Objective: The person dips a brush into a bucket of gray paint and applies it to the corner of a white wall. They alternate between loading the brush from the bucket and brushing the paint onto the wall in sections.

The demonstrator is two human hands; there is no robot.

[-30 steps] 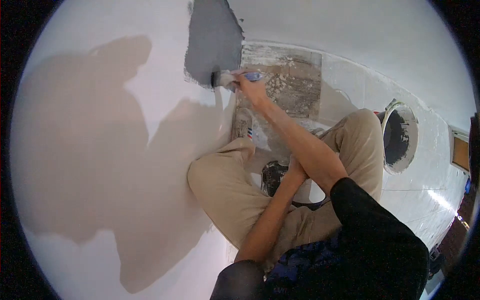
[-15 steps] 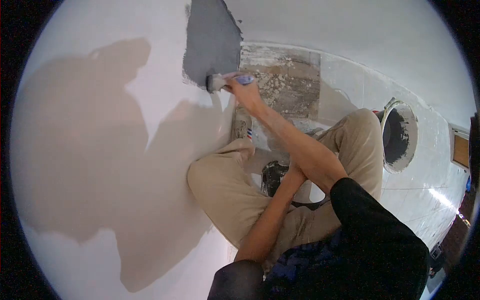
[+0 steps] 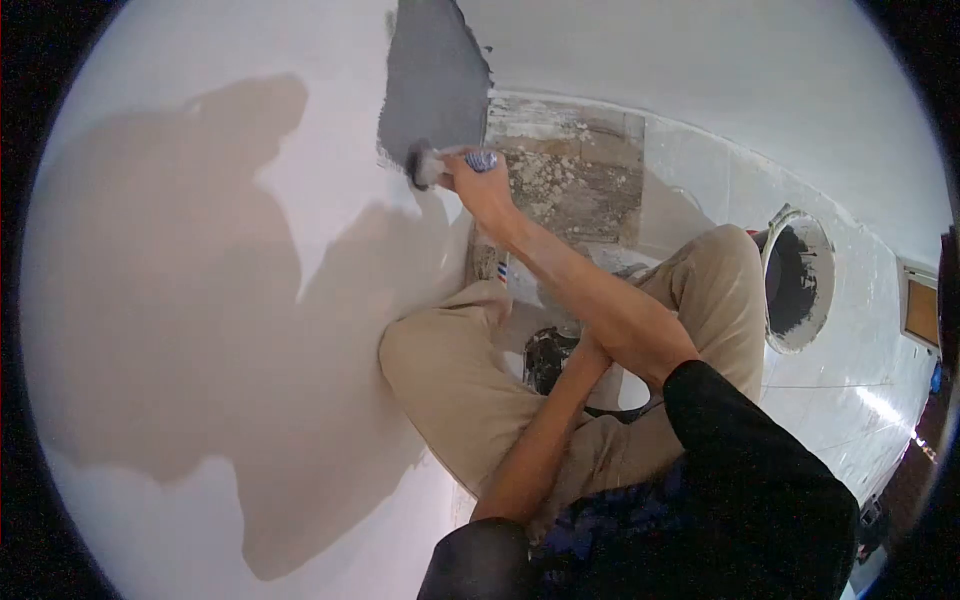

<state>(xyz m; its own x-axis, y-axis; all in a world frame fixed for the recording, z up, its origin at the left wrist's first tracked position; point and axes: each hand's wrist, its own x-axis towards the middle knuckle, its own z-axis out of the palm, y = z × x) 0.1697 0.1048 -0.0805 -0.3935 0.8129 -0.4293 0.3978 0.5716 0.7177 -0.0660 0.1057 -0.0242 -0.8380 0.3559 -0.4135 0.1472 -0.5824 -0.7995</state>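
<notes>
A brush (image 3: 428,167) with dark bristles and a blue-patterned handle is gripped in my right hand (image 3: 482,187), its fingers wrapped round the handle. The blurred bristles touch the white wall at the lower edge of a grey painted patch (image 3: 435,80). My left forearm (image 3: 535,450) crosses under the right one, and the left hand is hidden behind the right forearm, so its fingers do not show.
A white bucket (image 3: 822,275) with dark grey material inside lies beyond my right knee. Bare, stained boards (image 3: 575,180) show beside the patch. My bent legs (image 3: 450,375) are close to the wall. A wooden-coloured panel (image 3: 921,311) stands far right.
The brush has moved slightly at the lower edge of the patch and its bristles are now blurred. The view has shifted a little. My left arm is nearly unchanged.
</notes>
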